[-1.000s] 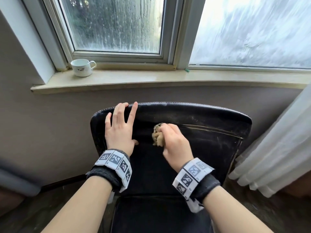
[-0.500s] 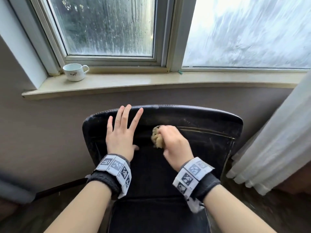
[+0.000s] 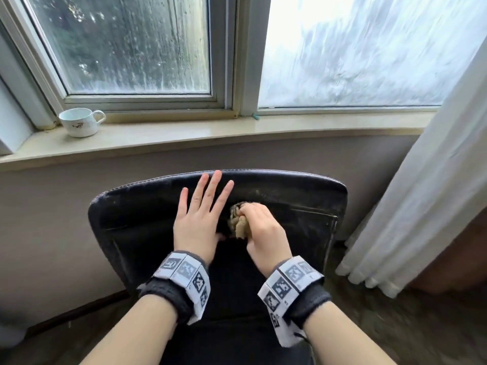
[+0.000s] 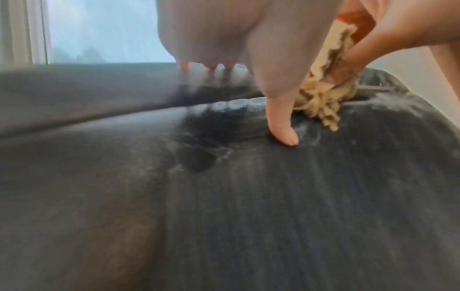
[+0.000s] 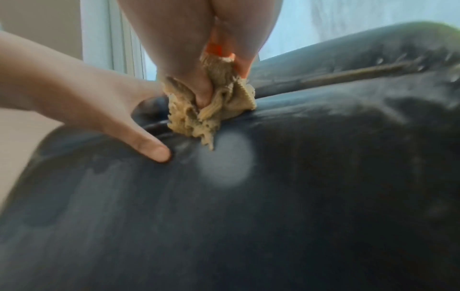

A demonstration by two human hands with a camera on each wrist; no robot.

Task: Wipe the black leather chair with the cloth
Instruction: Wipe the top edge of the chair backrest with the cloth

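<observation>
The chair was black leather with a dull sheen, scuffed and dusted grey along its far edge, with stitched seams; close up it showed pale streaks and a darker wet-looking patch. The cloth was a tan, ribbed, coarse knit, crumpled into folds. The wrist bands were dark fuzzy fabric carrying stiff white printed cards. On the far left, the cup looked like glossy white glazed ceramic. The windowsill was smooth, pale and slightly shiny. The curtain on the right was thin white matt fabric.
</observation>
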